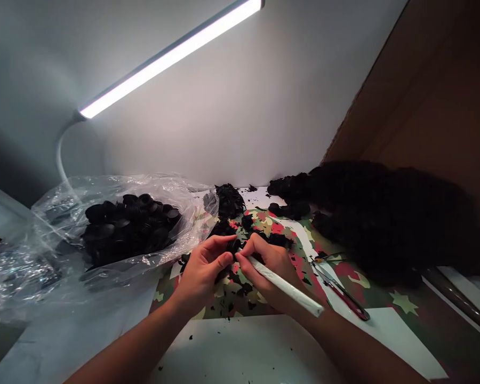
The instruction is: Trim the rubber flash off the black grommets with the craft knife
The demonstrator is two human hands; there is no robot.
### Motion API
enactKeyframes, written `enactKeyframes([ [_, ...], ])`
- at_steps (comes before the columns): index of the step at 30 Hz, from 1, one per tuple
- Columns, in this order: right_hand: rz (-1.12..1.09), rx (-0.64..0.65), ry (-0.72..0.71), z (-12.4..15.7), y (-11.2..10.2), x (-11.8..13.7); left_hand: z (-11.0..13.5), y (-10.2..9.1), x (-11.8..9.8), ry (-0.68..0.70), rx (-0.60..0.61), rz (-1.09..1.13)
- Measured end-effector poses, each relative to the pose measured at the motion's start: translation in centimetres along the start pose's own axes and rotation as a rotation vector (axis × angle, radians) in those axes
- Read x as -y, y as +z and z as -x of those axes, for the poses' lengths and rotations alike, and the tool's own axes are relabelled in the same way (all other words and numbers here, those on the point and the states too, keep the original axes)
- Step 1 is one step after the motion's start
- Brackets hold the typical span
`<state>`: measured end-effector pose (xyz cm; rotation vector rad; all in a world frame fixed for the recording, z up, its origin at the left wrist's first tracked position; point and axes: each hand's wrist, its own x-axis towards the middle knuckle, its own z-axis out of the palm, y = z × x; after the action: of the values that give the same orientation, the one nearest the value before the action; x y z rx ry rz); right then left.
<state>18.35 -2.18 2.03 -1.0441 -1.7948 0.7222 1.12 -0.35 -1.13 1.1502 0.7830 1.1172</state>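
Between the thumb and fingers of my left hand [200, 273] is a small black ribbed part [233, 246], held above the middle of the table. My right hand [269, 262] grips a slim tool with a white wrapped handle [290, 288] like a pen. Its tip meets the black part, though the fingers hide the tip's shape. Black scraps [244, 288] lie scattered under both hands on a camouflage-patterned sheet [260, 311]. Beyond the fingers sits a heap of black shavings [229, 200].
At left, an open clear plastic bag [184, 186] holds several black ribbed pieces [120, 226]. A large dark pile [376, 213] covers the right side against a brown cardboard panel [432, 106]. A red-handled metal tool [346, 301] lies right of my forearm. A lit lamp [172, 58] hangs overhead.
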Motion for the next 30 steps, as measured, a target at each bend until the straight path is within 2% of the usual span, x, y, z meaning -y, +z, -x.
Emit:
enactKeyframes([
  [2, 0.075, -0.022, -0.014, 0.1, -0.3, 0.1, 0.1, -0.7, -0.5, 0.253, -0.052, -0.323],
  [5, 0.199, -0.136, 0.035, 0.2, -1.4, -0.2, 0.4, -1.9, -2.0, 0.803, -0.170, -0.838],
  [6, 0.218, -0.168, 0.065, 0.1, -1.8, -0.5, 0.4, -2.2, -2.6, 0.901, -0.180, -0.933],
  [7, 0.217, -0.183, 0.100, 0.1, -2.2, -0.8, 0.5, -2.3, -3.1, 0.917, -0.166, -0.953],
  [8, 0.194, -0.180, 0.133, 0.0, -2.6, -1.1, 0.5, -2.3, -3.5, 0.843, -0.098, -0.909],
  [11, 0.056, -0.123, 0.189, -0.3, -3.4, -2.1, 0.4, -2.0, -3.5, 0.446, 0.257, -0.686],
  [12, 0.008, -0.125, 0.190, -0.4, -3.5, -2.3, 0.3, -1.9, -3.2, 0.374, 0.290, -0.645],
  [14, -0.066, -0.164, 0.174, -0.4, -3.6, -2.5, 0.1, -1.7, -2.5, 0.289, 0.190, -0.539],
  [16, -0.134, -0.211, 0.160, -0.2, -3.4, -2.4, 0.1, -1.6, -2.1, 0.154, 0.092, -0.269],
  [19, -0.231, -0.236, 0.148, 0.0, -2.9, -1.8, 0.3, -1.5, -1.9, -0.065, 0.124, 0.159],
  [21, -0.262, -0.235, 0.141, 0.3, -2.5, -1.5, 0.4, -1.4, -2.0, -0.137, 0.131, 0.294],
  [26, -0.310, -0.270, 0.045, 1.1, -1.9, -0.9, 0.6, -1.0, -1.8, -0.181, 0.127, 0.345],
  [30, -0.285, -0.156, -0.100, 1.5, -1.5, -0.4, 0.6, -1.1, -1.2, -0.179, 0.104, 0.249],
])
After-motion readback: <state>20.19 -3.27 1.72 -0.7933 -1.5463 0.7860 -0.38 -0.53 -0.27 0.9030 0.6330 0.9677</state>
